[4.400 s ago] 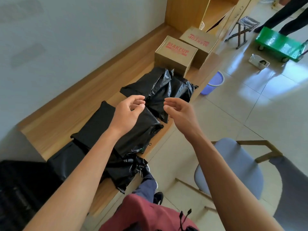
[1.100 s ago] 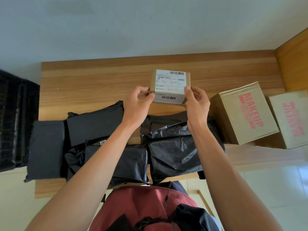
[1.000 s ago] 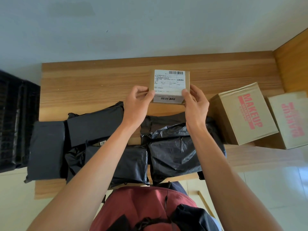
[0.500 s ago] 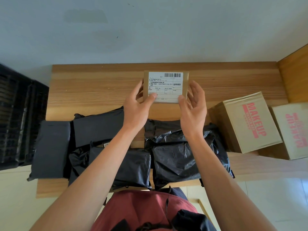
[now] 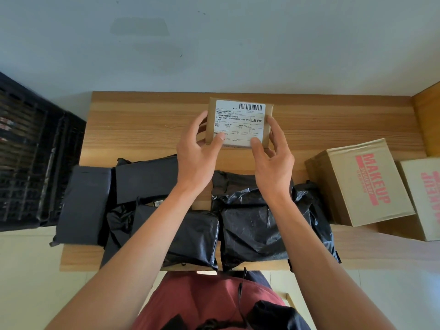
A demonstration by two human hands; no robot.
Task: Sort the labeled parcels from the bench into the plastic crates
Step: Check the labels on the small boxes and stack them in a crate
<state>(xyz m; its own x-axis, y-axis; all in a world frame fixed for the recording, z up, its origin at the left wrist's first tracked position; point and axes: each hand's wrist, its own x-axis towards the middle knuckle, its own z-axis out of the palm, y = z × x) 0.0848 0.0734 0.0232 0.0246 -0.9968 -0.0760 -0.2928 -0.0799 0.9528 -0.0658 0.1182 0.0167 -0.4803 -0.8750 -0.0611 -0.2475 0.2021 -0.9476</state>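
- Nearest the body, below both wrists, a row of black plastic mailer bags (image 5: 195, 236) lies along the front edge of the light wooden bench (image 5: 147, 125); none of them is touched.
- Up from those, the left hand (image 5: 197, 151) and right hand (image 5: 273, 160) together form the grip on the small brown cardboard parcel with a white barcode label (image 5: 239, 123). Each thumb presses on a lower corner of the label, and the fingers curl round the side edges and behind, so both hands pinch it.
- The parcel sits directly between the two hands, at the fingertips, label face turned toward the wearer. Whether it is lifted or its far edge rests on the bench I cannot tell.
- Its long axis runs left to right, from one hand to the other.
- The black slatted plastic crate (image 5: 31, 163) stands well off to the left of the grip, past the bench end, so the left hand is the nearer one; I judge a carry there would swing leftward.
- To the right of the grip stand a brown carton printed MAKEUP in red (image 5: 357, 182) and a second one just beside it, both apart from the hands.
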